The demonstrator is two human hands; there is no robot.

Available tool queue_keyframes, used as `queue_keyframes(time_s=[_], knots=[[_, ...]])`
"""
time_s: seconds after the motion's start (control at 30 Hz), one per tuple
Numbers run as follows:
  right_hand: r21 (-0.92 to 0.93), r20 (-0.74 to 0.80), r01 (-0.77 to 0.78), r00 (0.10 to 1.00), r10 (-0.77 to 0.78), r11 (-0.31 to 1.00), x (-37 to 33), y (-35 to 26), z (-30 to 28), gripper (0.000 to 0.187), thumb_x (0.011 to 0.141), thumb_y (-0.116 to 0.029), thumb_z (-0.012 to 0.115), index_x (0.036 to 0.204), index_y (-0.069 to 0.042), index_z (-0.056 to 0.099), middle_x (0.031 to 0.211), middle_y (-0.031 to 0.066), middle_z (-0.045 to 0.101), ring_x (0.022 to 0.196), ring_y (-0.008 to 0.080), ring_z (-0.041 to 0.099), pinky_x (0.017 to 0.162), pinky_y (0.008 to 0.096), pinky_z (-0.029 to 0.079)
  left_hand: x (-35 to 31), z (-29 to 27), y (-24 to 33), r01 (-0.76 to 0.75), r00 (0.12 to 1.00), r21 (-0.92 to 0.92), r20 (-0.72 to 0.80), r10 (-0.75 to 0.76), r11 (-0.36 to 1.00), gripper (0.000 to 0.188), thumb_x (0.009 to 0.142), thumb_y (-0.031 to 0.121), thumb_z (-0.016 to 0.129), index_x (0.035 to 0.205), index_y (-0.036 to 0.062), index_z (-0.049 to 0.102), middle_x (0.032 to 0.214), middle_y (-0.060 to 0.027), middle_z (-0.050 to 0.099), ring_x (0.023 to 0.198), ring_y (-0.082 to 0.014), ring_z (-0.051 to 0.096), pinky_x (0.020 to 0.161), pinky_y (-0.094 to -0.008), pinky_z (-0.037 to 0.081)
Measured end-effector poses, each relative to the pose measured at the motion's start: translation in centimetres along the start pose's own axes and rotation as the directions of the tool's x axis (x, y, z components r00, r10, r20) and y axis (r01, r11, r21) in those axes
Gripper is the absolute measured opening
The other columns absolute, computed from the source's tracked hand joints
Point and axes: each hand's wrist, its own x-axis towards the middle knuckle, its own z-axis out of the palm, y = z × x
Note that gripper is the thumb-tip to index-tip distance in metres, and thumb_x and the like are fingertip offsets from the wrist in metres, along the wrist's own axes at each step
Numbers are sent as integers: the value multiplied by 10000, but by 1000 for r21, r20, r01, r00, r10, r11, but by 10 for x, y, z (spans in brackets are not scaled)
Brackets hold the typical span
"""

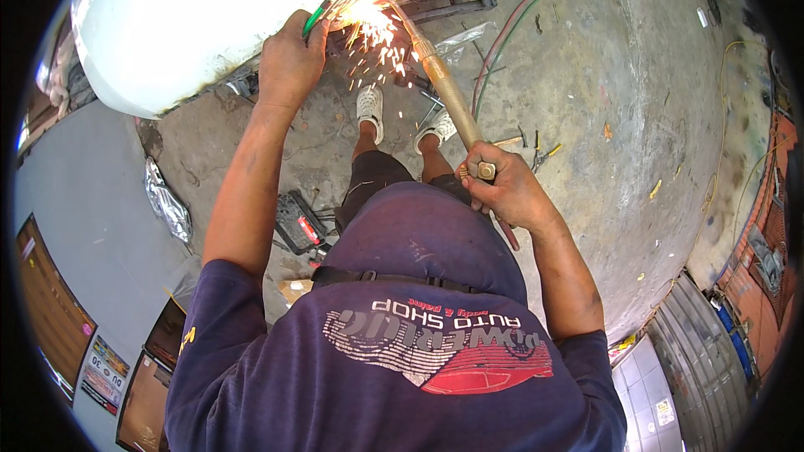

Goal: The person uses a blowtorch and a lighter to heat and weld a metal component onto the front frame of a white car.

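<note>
I log: left hand (290, 64), eleven o'clock, gripping a green stick (315, 18); right hand (512, 191), three o'clock, gripping the torch (450, 88); I'd aim steadily, knuckles clear of twelve-o'clock sparks (375, 36).

Concrete floor (620, 117): black tray (289, 216) with a red item (309, 230) in it, yellow-handled tool (550, 152) right of centre. Crumpled silver sheet (167, 201) beside broad grey surface (92, 176), left. Brown panel (52, 310), lower left. Thin yellow cord (724, 75) far right; ribbed grey panel (703, 360) lower right, beside white panel (645, 389).
</note>
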Motion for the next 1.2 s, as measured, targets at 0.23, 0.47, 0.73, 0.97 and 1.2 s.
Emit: queue_keyframes(time_s=[0.23, 0.47, 0.73, 0.97, 1.2], knots=[[-11, 6, -2, 1000, 2, 1000, -1, -2, -1, 94, 1042, -15, 704, 1073, -78, 641, 914, 3, 717, 679, 95, 680, 599, 291, 570, 0, 1, -1, 15, 1000, -12, 5, -15, 1000, 312, 1101, 383, 690, 1091, 71, 690, 795, -241, 749, 787, -493, 749, 707, -563, 574], [-12, 1, 15, 1000, -15, 1000, -1, 0, 0, 90, 1038, -15, 709, 1077, -70, 649, 915, 5, 721, 679, 91, 679, 603, 287, 570, -2, -2, 3, -6, 1000, -23, 5, 6, 1000, 316, 1109, 386, 683, 1074, 72, 683, 733, -184, 752, 755, -450, 770, 699, -544, 584], [-6, 0, 18, 1000, -18, 1000, -1, 1, 0, 80, 1040, -17, 706, 1077, -68, 656, 904, 3, 718, 677, 88, 679, 601, 281, 566, -1, 0, 0, -33, 999, 28, -14, 33, 999, 326, 1105, 388, 680, 1089, 63, 682, 800, -237, 753, 820, -500, 749, 726, -576, 573], [-12, 1, 30, 1000, -30, 999, -2, -2, 0, 73, 1043, -36, 714, 1078, -72, 661, 841, -6, 702, 661, 86, 677, 590, 282, 561, -1, -2, 4, -19, 1000, 1, 1, 19, 1000, 306, 1102, 364, 676, 1088, 58, 682, 810, -238, 756, 825, -507, 745, 741, -581, 572], [-11, 2, 34, 999, -34, 999, -2, -1, 1, 71, 1046, -47, 721, 1074, -76, 664, 854, -8, 711, 666, 86, 684, 584, 278, 557, 0, -1, 2, 13, 1000, 3, 11, -13, 1000, 300, 1096, 371, 682, 1124, 73, 694, 833, -250, 757, 841, -514, 742, 753, -593, 569]])
